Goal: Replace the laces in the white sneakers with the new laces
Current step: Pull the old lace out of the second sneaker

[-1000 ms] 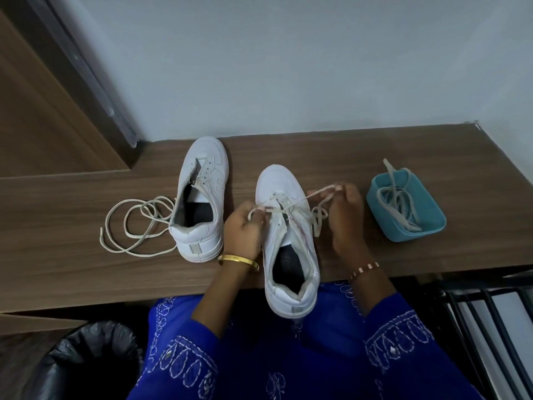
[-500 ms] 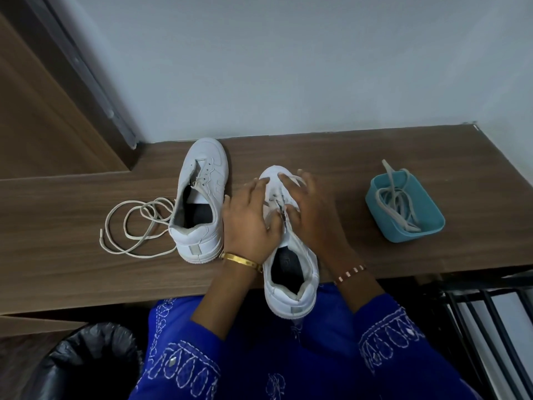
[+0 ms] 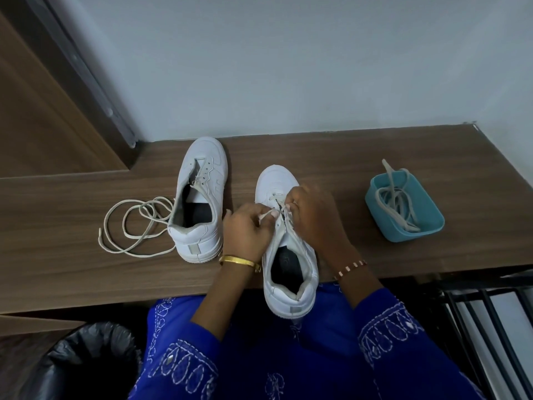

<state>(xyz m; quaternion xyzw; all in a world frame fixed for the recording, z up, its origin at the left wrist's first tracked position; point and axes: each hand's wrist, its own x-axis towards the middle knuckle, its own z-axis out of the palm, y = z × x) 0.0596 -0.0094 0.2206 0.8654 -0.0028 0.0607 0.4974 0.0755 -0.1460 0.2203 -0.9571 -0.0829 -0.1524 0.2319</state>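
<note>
Sneaker (image 3: 290,255) on desk, both hands pinching its lace (image 3: 266,214)

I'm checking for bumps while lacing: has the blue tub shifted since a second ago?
No. The blue tub sits at the same spot near the table's front edge, laces inside as before.

Left grip (image 3: 248,226), right grip (image 3: 314,217) pinching

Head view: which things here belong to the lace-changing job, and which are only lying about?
Belonging to the job:
- near sneaker, its lace pinched by the left hand and right hand
- far sneaker, unlaced
- loose lace on the table
- blue tub holding laces

Lying about:
- black bin
- black rack
</note>
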